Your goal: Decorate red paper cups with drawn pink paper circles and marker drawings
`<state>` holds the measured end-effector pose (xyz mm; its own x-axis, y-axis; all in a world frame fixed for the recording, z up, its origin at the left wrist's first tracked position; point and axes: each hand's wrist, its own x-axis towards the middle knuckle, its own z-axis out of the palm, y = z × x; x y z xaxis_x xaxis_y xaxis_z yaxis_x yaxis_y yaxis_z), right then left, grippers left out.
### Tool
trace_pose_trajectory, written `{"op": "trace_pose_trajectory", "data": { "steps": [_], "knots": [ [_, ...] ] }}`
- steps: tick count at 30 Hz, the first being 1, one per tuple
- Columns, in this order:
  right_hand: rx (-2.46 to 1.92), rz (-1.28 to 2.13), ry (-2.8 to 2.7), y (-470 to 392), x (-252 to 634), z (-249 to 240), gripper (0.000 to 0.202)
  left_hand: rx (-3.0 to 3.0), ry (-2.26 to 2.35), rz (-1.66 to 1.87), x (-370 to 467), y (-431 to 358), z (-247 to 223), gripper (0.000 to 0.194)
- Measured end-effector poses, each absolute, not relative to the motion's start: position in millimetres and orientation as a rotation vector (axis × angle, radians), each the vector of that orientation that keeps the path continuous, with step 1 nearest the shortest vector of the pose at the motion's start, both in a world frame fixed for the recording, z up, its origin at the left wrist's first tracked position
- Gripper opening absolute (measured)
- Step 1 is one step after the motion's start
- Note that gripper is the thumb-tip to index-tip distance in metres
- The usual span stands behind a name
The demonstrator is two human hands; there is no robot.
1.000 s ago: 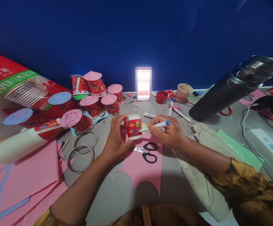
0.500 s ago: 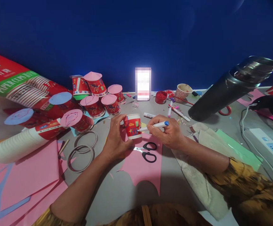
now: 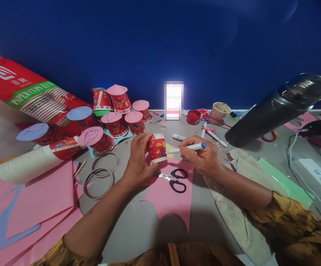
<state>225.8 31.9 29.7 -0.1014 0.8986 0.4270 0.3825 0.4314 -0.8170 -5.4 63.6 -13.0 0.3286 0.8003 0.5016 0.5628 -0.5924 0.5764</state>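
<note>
The left hand (image 3: 138, 162) has its grip wrapped around a red paper cup (image 3: 157, 147), held upside down just above the black scissors (image 3: 174, 177) on the table (image 3: 138, 225). The right hand (image 3: 202, 157) pinches a blue-capped marker (image 3: 186, 148), its tip touching the cup's side, right of the cup.

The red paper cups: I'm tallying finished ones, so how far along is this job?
Done: several red paper cups capped with pink paper discs stand at the back. In hand: the left hand holds an upturned red paper cup on the pink paper sheet, and the right hand puts a white blue-capped marker to its base. Left: cutting with the black-handled scissors; a long stack of uncapped white-and-red cups lies nearby.
</note>
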Motion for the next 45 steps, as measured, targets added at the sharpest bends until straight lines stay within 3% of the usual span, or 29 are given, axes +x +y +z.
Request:
{"op": "trace_pose_trajectory", "data": {
  "steps": [8,14,25,32,42,45],
  "knots": [
    [-1.054,0.641,-1.662,34,226,22,0.011,2.471,1.232,1.078,-6,62,-14,0.081],
    [-1.028,0.610,-1.662,36,227,13,0.022,2.488,1.224,1.058,-6,64,-18,0.080],
    [-1.066,0.591,-1.700,43,231,12,0.021,2.145,1.422,0.831,-8,64,-23,0.107],
    [-1.008,0.594,-1.698,48,228,9,0.022,2.114,1.388,0.875,-8,63,-22,0.093],
    [-0.999,0.301,-1.883,51,226,-1,0.022,1.945,1.393,1.083,-6,59,-19,0.096],
    [-0.992,0.276,-1.968,55,226,-5,0.040,2.028,1.348,1.120,-7,58,-22,0.089]
  ]
}}
